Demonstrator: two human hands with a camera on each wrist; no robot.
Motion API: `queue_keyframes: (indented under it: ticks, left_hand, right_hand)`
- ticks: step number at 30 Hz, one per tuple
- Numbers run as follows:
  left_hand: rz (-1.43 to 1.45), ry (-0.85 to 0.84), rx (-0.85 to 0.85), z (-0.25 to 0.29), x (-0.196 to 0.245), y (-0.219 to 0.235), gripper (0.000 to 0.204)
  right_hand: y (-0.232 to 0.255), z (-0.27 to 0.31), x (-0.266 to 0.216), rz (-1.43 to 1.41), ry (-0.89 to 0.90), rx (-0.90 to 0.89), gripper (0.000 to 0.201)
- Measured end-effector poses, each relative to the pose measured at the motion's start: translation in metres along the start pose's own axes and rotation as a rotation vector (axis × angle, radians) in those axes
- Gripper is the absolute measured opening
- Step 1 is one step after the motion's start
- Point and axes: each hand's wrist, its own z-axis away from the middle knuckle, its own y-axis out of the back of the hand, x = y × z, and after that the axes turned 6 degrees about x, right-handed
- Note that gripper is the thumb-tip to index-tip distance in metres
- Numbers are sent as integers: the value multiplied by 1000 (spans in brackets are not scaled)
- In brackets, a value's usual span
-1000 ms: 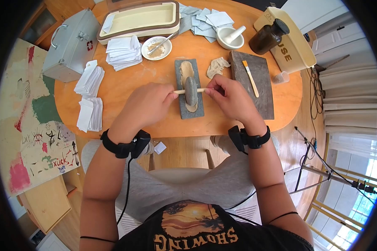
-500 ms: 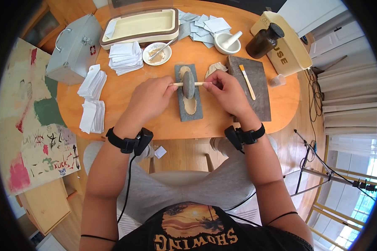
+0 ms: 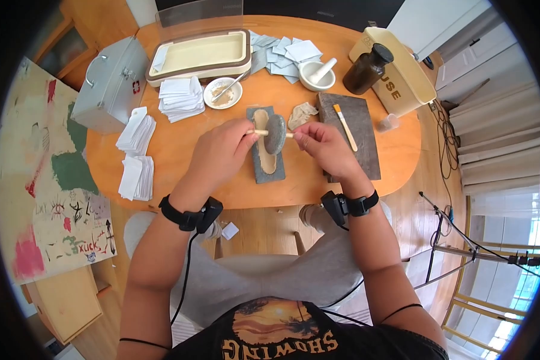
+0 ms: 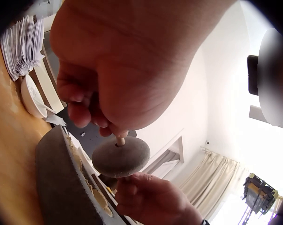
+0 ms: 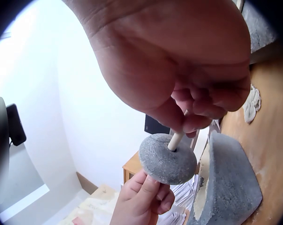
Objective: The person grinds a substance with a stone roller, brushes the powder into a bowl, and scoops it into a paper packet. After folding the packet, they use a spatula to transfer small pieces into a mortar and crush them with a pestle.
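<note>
A grey stone wheel (image 3: 275,135) on a pale wooden rod is held up above a long grey stone trough (image 3: 270,174), whose hollow holds beige powder. My left hand (image 3: 222,150) pinches the rod's left end and my right hand (image 3: 327,149) pinches its right end. Both wrist views show a gap between the wheel (image 4: 121,157) and the trough (image 4: 61,180). In the right wrist view the rod (image 5: 176,140) passes through the wheel's middle, and the trough (image 5: 233,183) lies beside it, lower down.
A dark board (image 3: 363,120) with a brush (image 3: 345,127) lies to the right, near a crumpled cloth (image 3: 302,114). Behind are a powder dish (image 3: 232,99), a mortar (image 3: 311,83), a brown jar (image 3: 366,71) and a cream tray (image 3: 204,57). White packets (image 3: 180,102) are stacked at the left.
The wheel has come up out of the trough's hollow and shifted slightly right, now angled, so more of the hollow shows. Both hands still pinch the rod. The head view has shifted.
</note>
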Motion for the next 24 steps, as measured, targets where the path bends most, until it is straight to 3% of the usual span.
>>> queue_keyframes:
  ticks: [1,6,13,18,21,24]
  left_hand:
    - [11,-13,19,1,2,0,18]
    - [103,63,5,-1,10,5,19]
    - [130,123,-87,-2,14,7,26]
    - [221,161,1,-1,12,10,29]
    - [175,151,22,0,5,13,29]
    - [146,147,32,1,1,15,28]
  right_hand:
    - [0,1,-1,96,11,-4,21]
    - [3,8,-7,62,6,-82,28]
    - [11,12,-3,-211,-71,-117,29]
    - [36,14,-4,-442,-56,-80,30]
    - [56,14,-10,-218,37,213,30]
    - [69,7,0,-133,-26,306,32]
